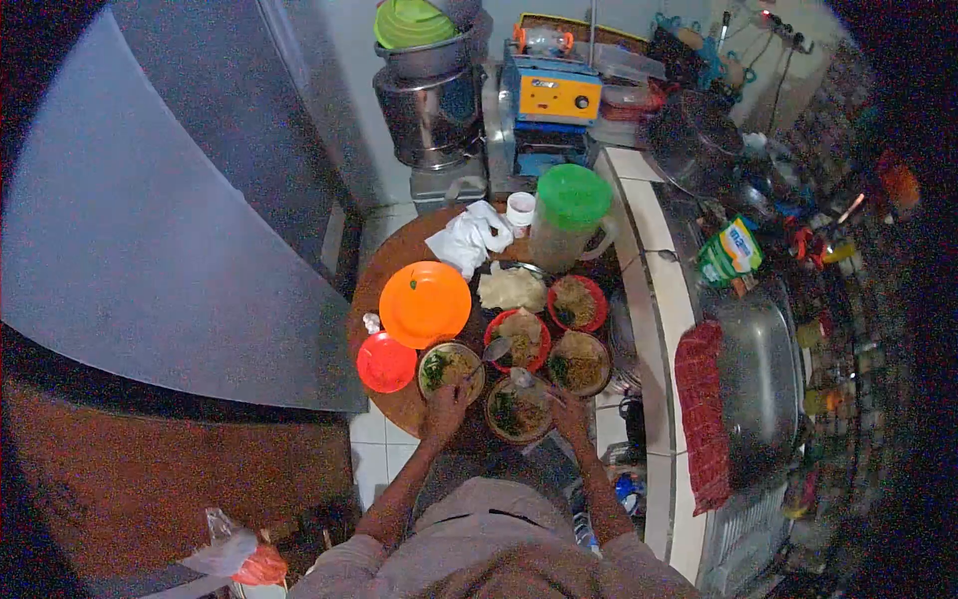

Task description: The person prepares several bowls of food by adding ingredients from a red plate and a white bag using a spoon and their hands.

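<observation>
My left hand (446, 407) is closed at the near edge of a bowl of noodles and chopped greens (457, 361). From its fingers a metal spoon (495, 349) points up and right, its head beside a red bowl (539, 344) of noodles. My right hand (570, 417) is closed at the right side of another noodle bowl (517, 424) with greens. A small translucent piece, like a clear plastic packet (526, 380), reaches from those fingers over this bowl. Further right are a third noodle bowl (591, 364) and a red bowl (598, 309).
On the round table (399, 250) stand an orange plate (424, 304), a red plate (387, 362), a white plastic bag (469, 240), a white cup (520, 209) and a green-lidded pitcher (573, 200). A tiled counter edge (654, 349) and sink (763, 369) lie right.
</observation>
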`<state>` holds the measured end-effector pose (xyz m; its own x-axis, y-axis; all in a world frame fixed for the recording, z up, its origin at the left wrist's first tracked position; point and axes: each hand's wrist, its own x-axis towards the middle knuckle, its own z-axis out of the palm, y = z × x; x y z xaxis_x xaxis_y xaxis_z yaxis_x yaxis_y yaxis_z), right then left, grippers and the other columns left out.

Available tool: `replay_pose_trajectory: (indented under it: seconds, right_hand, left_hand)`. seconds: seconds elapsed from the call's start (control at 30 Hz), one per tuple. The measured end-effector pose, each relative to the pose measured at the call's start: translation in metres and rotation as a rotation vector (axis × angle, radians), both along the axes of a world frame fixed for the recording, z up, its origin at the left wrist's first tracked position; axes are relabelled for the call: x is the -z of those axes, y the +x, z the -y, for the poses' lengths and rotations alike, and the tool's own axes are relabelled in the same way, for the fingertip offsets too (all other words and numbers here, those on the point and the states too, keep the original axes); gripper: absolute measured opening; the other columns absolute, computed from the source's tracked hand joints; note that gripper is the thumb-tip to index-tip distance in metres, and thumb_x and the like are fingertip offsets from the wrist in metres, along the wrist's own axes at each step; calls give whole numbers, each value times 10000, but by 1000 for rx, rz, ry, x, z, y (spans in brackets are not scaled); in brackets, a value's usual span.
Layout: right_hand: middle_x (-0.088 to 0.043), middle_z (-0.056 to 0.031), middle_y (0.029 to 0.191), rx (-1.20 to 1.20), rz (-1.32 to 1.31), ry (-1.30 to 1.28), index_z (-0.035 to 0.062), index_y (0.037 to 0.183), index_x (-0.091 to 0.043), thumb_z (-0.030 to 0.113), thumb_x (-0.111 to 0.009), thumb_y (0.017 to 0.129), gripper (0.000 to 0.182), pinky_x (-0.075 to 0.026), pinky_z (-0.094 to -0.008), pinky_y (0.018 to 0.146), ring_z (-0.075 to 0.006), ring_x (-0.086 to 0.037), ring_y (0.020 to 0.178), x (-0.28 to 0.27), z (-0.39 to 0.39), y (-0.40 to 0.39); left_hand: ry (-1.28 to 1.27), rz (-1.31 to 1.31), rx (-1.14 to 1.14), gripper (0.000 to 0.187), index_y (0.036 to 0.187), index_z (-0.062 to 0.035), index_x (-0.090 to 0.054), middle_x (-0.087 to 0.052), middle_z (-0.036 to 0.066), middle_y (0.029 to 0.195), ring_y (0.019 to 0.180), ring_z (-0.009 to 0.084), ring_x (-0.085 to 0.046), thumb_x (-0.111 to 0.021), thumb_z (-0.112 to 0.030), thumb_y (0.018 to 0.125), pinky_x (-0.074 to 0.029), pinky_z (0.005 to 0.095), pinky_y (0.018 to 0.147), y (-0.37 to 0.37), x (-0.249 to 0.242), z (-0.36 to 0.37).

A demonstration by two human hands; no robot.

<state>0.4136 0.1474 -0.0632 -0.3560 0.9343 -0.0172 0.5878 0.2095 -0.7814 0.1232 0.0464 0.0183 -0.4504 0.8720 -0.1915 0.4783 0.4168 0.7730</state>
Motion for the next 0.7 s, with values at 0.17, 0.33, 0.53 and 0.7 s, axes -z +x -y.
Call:
replay_pose_trajectory:
  seconds: [0.17, 0.33, 0.53, 0.7]
  right_hand:
    - [-646, -132, 1069, -55, -525, -70, 40, 1184, -618, 323, -563, 969, 360, -472, -395, 891, -265, -612, 990, 45, -38, -6]
    - [-649, -141, 1071, 77, -160, -131, 34, 1181, -615, 312, -569, 968, 354, -474, -383, 885, -267, -620, 992, -10, -39, -47]
    - [-648, -179, 1124, 88, -56, -210, 54, 1208, -611, 295, -580, 951, 353, -467, -426, 916, -325, -624, 1041, -117, -16, -100]
    - [-640, -177, 1160, 80, 97, -54, 64, 1226, -602, 274, -569, 950, 349, -470, -445, 915, -341, -618, 1057, -53, -76, -87]
  left_hand:
    - [-68, -39, 39, 454, 1116, -21, -632, -645, 277, 977, 900, 457, -619, -424, -408, 998, -479, 506, 798, -4, -9, 0]
    - [-81, 2, 52, 453, 1184, -53, -608, -643, 281, 971, 891, 469, -615, -399, -415, 1008, -474, 526, 796, -24, 38, 3]
    - [-10, 7, 113, 398, 1228, -66, -573, -643, 271, 955, 895, 459, -617, -414, -350, 998, -471, 539, 803, -50, 27, 0]
    - [-68, -54, 123, 290, 1137, -47, -589, -638, 272, 908, 886, 450, -619, -451, -219, 947, -470, 554, 780, -61, 56, -39]
